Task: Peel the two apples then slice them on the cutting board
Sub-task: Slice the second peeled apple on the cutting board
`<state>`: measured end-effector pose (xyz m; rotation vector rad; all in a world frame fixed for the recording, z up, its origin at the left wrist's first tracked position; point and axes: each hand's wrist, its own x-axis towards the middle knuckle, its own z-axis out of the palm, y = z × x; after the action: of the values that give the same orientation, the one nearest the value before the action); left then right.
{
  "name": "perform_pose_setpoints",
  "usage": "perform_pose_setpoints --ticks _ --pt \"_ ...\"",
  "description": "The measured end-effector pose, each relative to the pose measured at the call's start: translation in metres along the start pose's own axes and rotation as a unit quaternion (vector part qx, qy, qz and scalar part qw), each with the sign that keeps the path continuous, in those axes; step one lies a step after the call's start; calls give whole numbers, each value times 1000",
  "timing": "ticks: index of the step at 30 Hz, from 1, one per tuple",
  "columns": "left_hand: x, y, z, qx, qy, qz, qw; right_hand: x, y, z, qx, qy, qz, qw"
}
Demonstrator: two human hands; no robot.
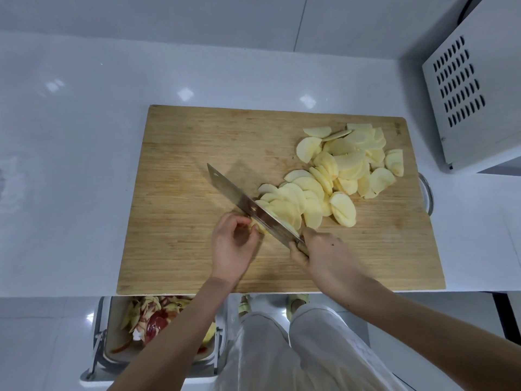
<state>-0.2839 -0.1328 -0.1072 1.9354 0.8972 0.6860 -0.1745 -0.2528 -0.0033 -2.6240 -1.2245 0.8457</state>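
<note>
Right hand around knife, left hand perhaps on apple stub

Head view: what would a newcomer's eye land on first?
The cleaver slants across the cutting board, the right hand gripping its handle, the left hand pinching a small apple piece beside the blade. Apple slices fan toward the board's far right corner; red peels lie in a bin below the counter edge.
</note>
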Motion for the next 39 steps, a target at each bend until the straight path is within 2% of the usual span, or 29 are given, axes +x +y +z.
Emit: perform_pose_setpoints --ticks 8,13,17,21,24,26,28,32,35,39 --pt "1 1 -1 20 -3 3 1000 3 6 11 64 7 -9 998" --pt "5 8 2 45 -10 -44 998 -7 13 -11 105 84 -35 990" --pt "20 11 2 86 -2 -21 996 -13 20 -40 119 116 -27 986" --pt "32 20 -18 68 81 -13 994 -24 31 -57 90 102 -19 990" --pt "34 43 -32 45 152 35 987 -23 38 -54 9 153 -39 987" --pt "33 65 -32 35 158 88 983 -19 44 -49 -35 192 -60 979" --pt "33 88 -24 42 118 150 981 -16 46 -45 -61 232 -66 969" --pt "38 114 18 106 -28 228 967 -11 47 -46 -110 263 -68 956" --pt "41 113 53 155 -101 204 961 -8 46 -49 -132 274 -69 950" --pt "43 105 73 165 -109 178 964 -6 53 -49 -132 279 -68 949"
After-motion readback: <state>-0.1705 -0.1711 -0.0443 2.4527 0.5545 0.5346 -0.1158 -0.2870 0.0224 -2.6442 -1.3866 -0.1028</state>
